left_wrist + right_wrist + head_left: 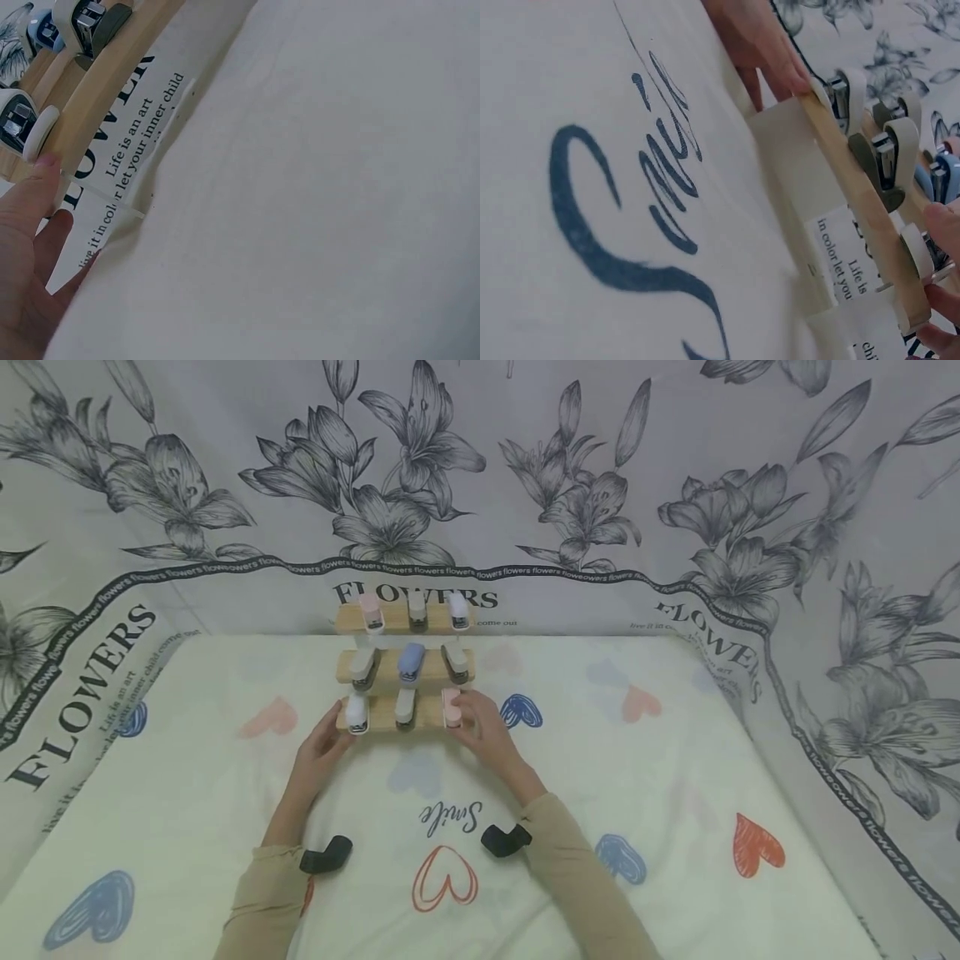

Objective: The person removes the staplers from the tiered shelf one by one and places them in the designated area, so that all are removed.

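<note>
"FLOWERS" stands in dark capitals at left, middle and right on the floral backdrop (495, 468), and a small "flowers" repeats along its black band (480, 572). Smaller lines on it read "Life is an art" and "live it in color let your inner child", with "come out" legible in the head view. The heart-patterned table cover (600, 777) bears "Smile", upside down there

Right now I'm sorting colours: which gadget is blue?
The blue gadget in the middle of the middle tier; the other eight are pink, white or greyish.
</note>
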Demonstrator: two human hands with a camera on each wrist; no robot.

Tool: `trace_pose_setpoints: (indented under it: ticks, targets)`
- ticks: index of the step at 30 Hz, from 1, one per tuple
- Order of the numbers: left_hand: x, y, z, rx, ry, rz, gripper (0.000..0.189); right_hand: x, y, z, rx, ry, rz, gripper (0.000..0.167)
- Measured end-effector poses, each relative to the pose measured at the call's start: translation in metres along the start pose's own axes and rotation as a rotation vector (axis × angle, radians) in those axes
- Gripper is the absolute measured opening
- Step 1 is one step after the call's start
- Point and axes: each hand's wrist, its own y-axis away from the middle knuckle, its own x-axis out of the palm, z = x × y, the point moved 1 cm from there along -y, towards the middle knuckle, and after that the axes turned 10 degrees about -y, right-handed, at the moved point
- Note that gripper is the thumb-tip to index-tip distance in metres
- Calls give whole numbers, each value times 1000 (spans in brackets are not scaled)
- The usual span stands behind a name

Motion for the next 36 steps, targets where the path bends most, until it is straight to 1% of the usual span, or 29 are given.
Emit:
trace_pose_setpoints:
  ticks: [2,5,8,11,16,19,22,26,30,36]
  targets:
    - [1,-2,7,3,4,-3,61,-1,1,1,-7,-17,-7,38]
    - [3,-6,21,21,-16,-19,60,-2,1,1,11,-38,5,38]
    - [4,-9,28,49,-35,-37,59,-4,-1,1,34,-47,18,38]
    - [5,-9,29,59,-41,-48,59,-5,-2,2,65,-50,30,38]
    - [4,-9,28,42,-29,-43,60,-6,-2,7,139,-62,49,39]
    - [4,-8,27,43,-25,-38,60,-4,-1,9,153,-49,43,37]
    - [4,-8,27,41,-24,-34,60,-3,0,9,121,-37,25,34]
    - [4,-8,27,36,-8,-33,60,-1,0,9,11,-48,7,30]
    - [5,-8,28,42,-1,-32,60,0,-2,8,-90,-42,18,31]
    - [4,-9,28,61,-3,-30,59,2,-7,11,-129,52,22,34]
